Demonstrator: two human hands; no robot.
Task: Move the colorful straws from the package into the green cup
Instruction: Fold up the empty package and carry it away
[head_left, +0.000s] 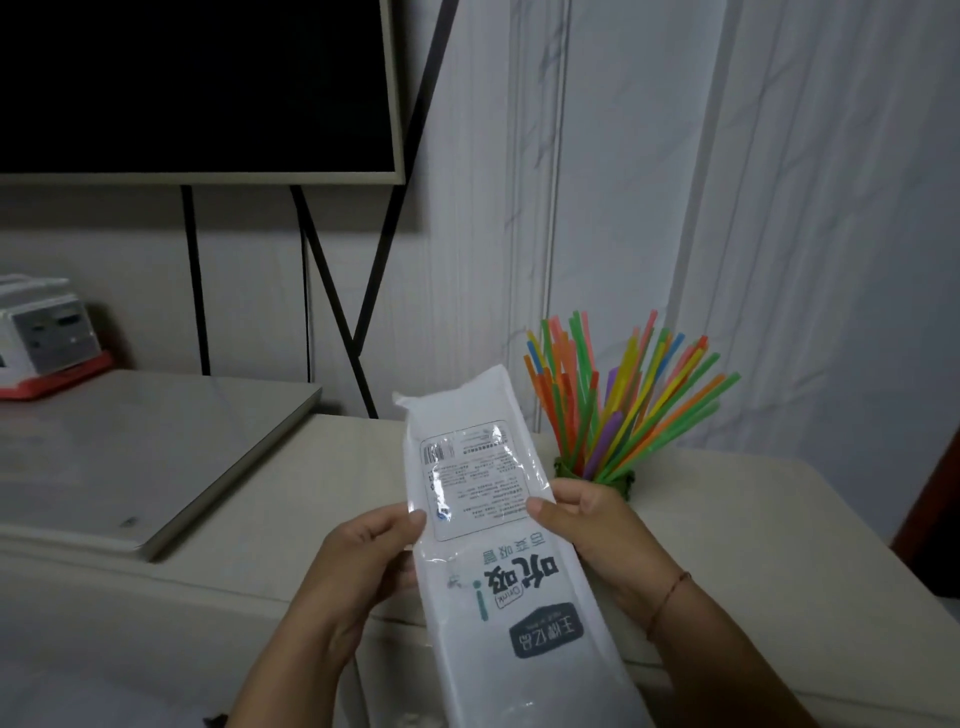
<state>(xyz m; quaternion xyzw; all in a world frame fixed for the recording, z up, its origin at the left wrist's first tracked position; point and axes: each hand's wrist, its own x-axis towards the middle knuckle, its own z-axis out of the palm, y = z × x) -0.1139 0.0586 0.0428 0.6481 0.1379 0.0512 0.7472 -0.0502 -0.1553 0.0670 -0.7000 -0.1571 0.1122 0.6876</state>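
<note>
Now, the left hand (363, 561) pinches one edge of the package (483, 519), and the right hand (587, 535) grips the opposite side. The colorful straws (623, 395) fan from the green cup (628, 480) just beyond the right hand. Stragglers inside? Cannot tell, so tip it cupward, gently.

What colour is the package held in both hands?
The package is white with dark printing, seen in the head view.

The package (493, 545) carries upside-down print: "Drink" beside large Chinese characters, plus a dark badge of characters. Its barcode panel's fine print is illegible.
</note>
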